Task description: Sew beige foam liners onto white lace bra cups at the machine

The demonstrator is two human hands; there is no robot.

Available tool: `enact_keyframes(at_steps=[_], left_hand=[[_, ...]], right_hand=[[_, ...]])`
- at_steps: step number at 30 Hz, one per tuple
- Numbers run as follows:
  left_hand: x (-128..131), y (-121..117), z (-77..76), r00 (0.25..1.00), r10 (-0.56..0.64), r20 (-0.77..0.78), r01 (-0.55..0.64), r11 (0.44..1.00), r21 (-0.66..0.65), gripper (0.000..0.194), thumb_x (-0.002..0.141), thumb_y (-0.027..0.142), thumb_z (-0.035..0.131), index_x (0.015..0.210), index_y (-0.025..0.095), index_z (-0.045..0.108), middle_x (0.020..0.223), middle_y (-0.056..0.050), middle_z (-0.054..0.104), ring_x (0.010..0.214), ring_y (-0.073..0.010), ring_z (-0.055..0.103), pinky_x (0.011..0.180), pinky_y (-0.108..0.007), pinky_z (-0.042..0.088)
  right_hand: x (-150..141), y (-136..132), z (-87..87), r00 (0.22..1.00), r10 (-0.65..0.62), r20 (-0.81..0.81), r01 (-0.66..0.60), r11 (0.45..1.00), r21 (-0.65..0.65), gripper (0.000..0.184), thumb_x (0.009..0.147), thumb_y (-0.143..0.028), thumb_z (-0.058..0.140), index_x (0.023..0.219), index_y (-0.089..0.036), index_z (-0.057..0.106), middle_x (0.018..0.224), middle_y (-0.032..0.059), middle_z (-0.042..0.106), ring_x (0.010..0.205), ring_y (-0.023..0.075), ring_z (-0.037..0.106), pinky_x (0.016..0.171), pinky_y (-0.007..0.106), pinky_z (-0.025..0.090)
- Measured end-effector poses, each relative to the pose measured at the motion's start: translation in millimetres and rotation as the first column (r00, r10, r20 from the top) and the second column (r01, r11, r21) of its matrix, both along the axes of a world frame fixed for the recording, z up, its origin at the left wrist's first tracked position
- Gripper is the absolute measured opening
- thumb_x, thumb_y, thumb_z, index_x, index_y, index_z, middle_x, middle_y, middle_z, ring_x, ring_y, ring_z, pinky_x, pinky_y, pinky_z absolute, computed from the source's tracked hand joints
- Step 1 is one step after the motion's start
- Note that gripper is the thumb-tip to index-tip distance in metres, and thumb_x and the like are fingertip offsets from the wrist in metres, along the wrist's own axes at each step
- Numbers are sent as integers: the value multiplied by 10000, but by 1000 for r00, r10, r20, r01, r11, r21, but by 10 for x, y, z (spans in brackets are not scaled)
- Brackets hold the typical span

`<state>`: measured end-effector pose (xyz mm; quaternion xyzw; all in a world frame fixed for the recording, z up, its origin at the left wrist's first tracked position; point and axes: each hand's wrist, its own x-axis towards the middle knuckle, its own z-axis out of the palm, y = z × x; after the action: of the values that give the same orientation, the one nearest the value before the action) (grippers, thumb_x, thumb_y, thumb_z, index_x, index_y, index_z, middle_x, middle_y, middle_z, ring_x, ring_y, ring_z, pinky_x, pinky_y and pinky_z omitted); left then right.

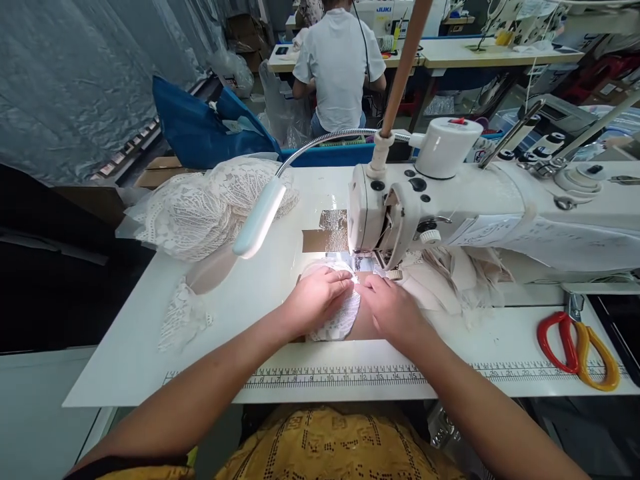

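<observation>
Heaped to my left is cream lace [195, 210], openwork and rounded. The curved white lace piece [346, 319] lies under my left hand [319, 298], whose fingers rest close together on it; its right edge reaches my right hand [395, 309], fingers bent. I cannot tell whether either pinches. Further right: crumpled beige fabric [440, 283], then red-and-yellow-handled scissors [581, 340].
</observation>
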<state>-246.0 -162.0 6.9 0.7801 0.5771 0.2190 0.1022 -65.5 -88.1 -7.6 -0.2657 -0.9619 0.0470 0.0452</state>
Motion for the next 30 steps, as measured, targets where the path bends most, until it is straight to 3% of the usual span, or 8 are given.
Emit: enact_keyframes(at_steps=[3,5,11,15,22,30], left_hand=[[-20,60,-233,997,-5,-77,12,996,90,291,988,254,430,1138,144,654,1211,-121,666,936,-241,643,776,-405,536],[-35,112,-289,997,-9,-76,17,995,101,282,987,253,439,1136,141,651,1194,-125,674,935,-252,645,770,-420,537],[-111,262,-294,997,-10,-74,14,999,46,289,999,255,404,1057,151,667,1167,-146,677,915,-246,634,764,-421,534],[-153,293,-342,997,-40,-69,44,997,56,296,1004,261,396,1136,158,639,1256,-158,632,976,-245,625,789,-419,535],[-210,336,-361,996,-77,-40,80,994,81,281,995,256,424,1136,161,648,1229,-156,643,1038,-250,608,855,-433,517],[-185,372,-322,995,27,-101,-18,996,91,332,975,237,410,1205,143,630,1245,-148,631,1053,-258,562,881,-428,487]], right_hand=[[-26,24,-27,1000,-9,-14,10,999,39,312,859,-19,456,964,-194,691,851,46,624,655,146,461,598,289,283],[-42,42,-33,1000,-25,-19,26,998,56,321,853,-20,450,984,-187,691,854,52,625,623,137,449,574,295,266],[-88,69,-20,995,-103,-1,103,994,47,393,812,-13,442,1059,-208,677,856,44,629,577,126,437,529,296,253],[-107,66,-40,992,-121,-21,122,989,80,440,803,-6,436,1112,-216,668,866,46,636,592,131,452,531,283,269],[-135,62,-18,993,-118,-5,118,990,83,488,789,-3,456,1192,-205,642,920,53,649,628,139,486,528,274,302],[-98,65,-52,990,-143,-1,143,990,11,439,825,-59,464,1167,-241,670,856,38,641,631,143,499,528,283,302]])
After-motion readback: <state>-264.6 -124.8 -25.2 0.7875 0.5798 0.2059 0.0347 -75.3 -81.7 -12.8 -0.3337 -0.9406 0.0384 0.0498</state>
